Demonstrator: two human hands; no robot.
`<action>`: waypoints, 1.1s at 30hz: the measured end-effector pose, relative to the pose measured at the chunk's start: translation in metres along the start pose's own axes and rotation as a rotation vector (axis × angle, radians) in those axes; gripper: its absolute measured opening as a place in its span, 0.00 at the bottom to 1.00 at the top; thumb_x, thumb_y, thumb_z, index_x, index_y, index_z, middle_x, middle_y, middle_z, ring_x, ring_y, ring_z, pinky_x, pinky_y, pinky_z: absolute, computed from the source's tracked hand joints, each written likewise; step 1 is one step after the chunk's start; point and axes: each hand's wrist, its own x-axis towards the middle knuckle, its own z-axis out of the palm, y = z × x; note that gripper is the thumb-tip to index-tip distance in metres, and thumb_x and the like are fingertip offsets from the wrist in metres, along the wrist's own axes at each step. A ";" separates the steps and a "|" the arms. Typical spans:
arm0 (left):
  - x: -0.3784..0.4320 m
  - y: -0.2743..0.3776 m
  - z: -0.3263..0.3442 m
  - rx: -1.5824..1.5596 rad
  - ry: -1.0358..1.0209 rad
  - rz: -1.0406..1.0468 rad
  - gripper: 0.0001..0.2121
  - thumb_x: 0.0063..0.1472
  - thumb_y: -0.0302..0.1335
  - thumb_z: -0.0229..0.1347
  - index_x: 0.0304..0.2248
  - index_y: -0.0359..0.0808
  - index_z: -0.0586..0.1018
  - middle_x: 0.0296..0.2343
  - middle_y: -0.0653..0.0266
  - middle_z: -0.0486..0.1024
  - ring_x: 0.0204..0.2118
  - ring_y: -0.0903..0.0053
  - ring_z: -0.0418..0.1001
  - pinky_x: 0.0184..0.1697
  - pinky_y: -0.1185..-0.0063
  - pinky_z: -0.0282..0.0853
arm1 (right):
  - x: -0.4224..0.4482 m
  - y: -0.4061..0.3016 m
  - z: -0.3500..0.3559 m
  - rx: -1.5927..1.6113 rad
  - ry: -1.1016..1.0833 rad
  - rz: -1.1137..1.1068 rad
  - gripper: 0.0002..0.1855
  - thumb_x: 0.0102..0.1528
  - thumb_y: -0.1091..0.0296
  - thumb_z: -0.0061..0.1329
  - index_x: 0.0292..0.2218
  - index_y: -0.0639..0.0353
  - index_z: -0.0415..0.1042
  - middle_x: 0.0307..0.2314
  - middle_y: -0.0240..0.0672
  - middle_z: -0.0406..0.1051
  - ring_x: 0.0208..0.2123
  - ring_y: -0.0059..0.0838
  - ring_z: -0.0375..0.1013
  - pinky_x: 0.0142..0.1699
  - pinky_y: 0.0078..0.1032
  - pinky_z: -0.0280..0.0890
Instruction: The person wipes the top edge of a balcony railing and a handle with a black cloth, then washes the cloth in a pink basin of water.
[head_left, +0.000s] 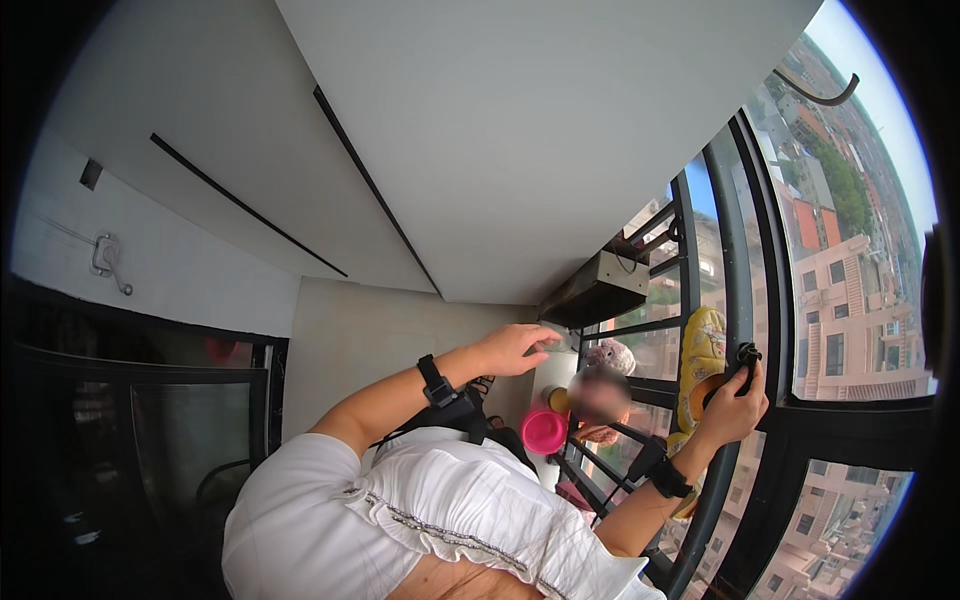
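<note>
My right hand (735, 409) is at the dark round railing (737, 262) by the window, its fingers closed on a small black object (748, 356), perhaps a clip. A yellow quilted cloth (701, 349) with a printed pattern hangs at the railing beside this hand. Part of the cloth is hidden behind the hand and wrist. My left hand (517, 349) is held up in the air in front of my body, fingers slightly bent and apart, with nothing in it. Both wrists wear black straps with small devices.
Low by the barred window stand a pink plastic basin (544, 431) and a yellowish container (556, 399). Beside them is a fuzzy pink-and-white item (611, 355), blurred just below. A metal box (600, 289) juts out above. A pale cabinet-like panel (525, 150) fills the upper middle.
</note>
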 end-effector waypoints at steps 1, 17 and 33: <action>-0.006 -0.004 -0.004 0.006 0.025 -0.003 0.19 0.60 0.28 0.55 0.51 0.37 0.73 0.42 0.59 0.77 0.43 0.69 0.77 0.48 0.73 0.72 | 0.009 0.002 0.009 0.003 0.006 -0.025 0.13 0.59 0.59 0.50 0.44 0.47 0.79 0.34 0.33 0.77 0.37 0.34 0.74 0.39 0.33 0.69; -0.033 0.012 -0.020 -0.078 0.281 -0.095 0.19 0.60 0.24 0.54 0.52 0.36 0.72 0.45 0.57 0.76 0.42 0.70 0.77 0.48 0.74 0.71 | 0.043 -0.020 -0.005 0.801 -0.065 0.100 0.13 0.59 0.67 0.52 0.43 0.64 0.76 0.34 0.38 0.78 0.35 0.28 0.75 0.43 0.24 0.67; 0.134 0.133 -0.003 0.383 0.104 0.664 0.32 0.58 0.25 0.55 0.62 0.36 0.59 0.62 0.55 0.55 0.63 0.61 0.56 0.65 0.64 0.50 | 0.002 -0.005 0.012 0.173 0.054 -0.200 0.13 0.52 0.70 0.53 0.41 0.49 0.76 0.40 0.29 0.77 0.41 0.31 0.74 0.44 0.30 0.62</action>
